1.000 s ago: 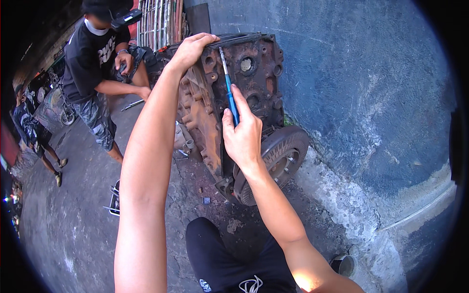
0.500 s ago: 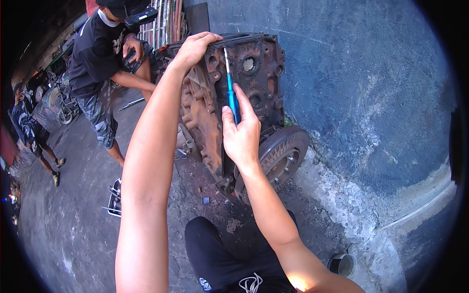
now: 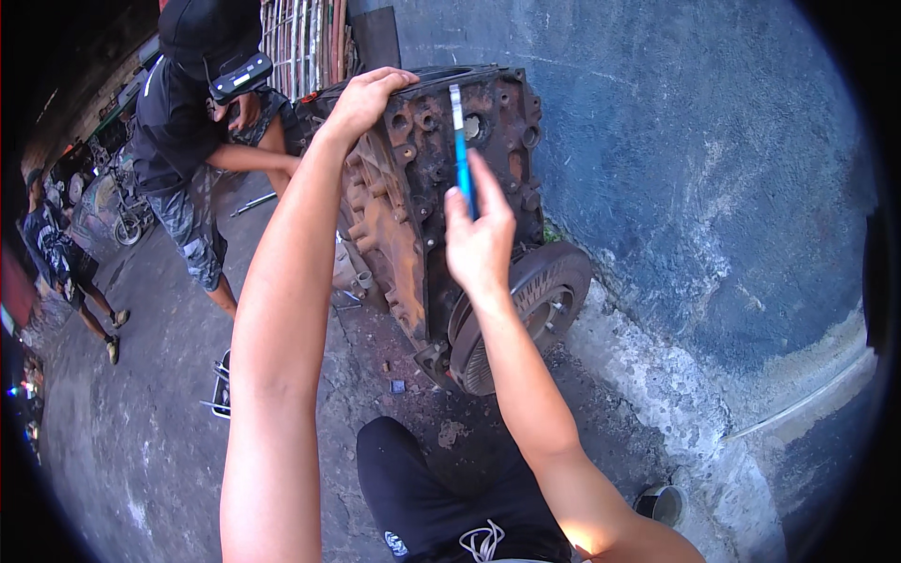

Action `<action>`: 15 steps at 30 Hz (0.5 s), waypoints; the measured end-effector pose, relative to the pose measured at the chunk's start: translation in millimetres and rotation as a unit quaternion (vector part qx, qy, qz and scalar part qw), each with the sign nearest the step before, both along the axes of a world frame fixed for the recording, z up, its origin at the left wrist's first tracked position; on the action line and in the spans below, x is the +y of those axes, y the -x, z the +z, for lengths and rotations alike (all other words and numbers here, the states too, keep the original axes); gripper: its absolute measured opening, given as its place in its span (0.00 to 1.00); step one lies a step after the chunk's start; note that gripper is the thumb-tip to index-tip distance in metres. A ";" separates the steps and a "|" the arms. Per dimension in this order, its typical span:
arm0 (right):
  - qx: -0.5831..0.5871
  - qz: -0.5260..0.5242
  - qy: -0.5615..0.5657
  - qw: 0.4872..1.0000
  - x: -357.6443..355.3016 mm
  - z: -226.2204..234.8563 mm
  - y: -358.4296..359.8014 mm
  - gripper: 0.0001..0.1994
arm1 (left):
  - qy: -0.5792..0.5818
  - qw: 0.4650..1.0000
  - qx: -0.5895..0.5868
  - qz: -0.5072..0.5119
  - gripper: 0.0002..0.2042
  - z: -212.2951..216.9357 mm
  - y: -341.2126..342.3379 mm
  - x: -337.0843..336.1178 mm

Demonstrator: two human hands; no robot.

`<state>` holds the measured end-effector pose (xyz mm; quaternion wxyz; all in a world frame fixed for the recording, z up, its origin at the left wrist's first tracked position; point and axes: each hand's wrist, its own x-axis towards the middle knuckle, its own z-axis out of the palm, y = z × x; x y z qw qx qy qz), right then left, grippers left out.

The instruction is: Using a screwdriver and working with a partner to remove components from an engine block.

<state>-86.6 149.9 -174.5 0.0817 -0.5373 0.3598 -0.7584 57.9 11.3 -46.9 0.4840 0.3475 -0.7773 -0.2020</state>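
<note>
A rusty engine block (image 3: pixel 432 197) stands upright in front of me. My left hand (image 3: pixel 368 98) lies on its top edge, fingers stretched out over the rim. My right hand (image 3: pixel 481 235) is closed around a blue-handled tool (image 3: pixel 462 159) with a narrow, flat, silvery end pointing up. The tool is in front of the block's near face, below the top edge; whether its tip touches the metal I cannot tell. Part of the handle is hidden in my palm.
Against the block's lower right leans a dark round wheel (image 3: pixel 526 319). A blue wall (image 3: pixel 694 159) rises on the right. Another person (image 3: pixel 188 122) bends at the block's left side; a second person (image 3: pixel 66 244) stands farther left. A tray of tools (image 3: pixel 222 387) and a can (image 3: pixel 662 505) are on the floor.
My right hand and the tool have shifted right and slightly up, and the tool has turned more upright. My left hand stays on the top edge. The nearer person's head has lowered.
</note>
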 end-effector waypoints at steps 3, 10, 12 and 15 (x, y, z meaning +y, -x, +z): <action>0.032 0.098 -0.070 0.992 23.8 -6.0 -7.7 0.24 | 0.000 1.000 0.001 0.000 0.15 -0.1 -3.1 0.2; 0.099 -0.019 -0.003 0.995 2.3 -22.3 25.1 0.24 | 0.033 0.999 -0.017 0.003 0.15 0.5 -1.9 -1.2; 0.091 -0.071 0.061 0.991 -5.6 -18.8 27.4 0.24 | 0.004 1.000 0.002 0.010 0.15 -0.2 -2.2 1.9; 0.032 -0.021 -0.079 0.996 -15.0 3.4 52.6 0.24 | 0.019 1.000 -0.004 0.017 0.15 1.7 2.3 5.0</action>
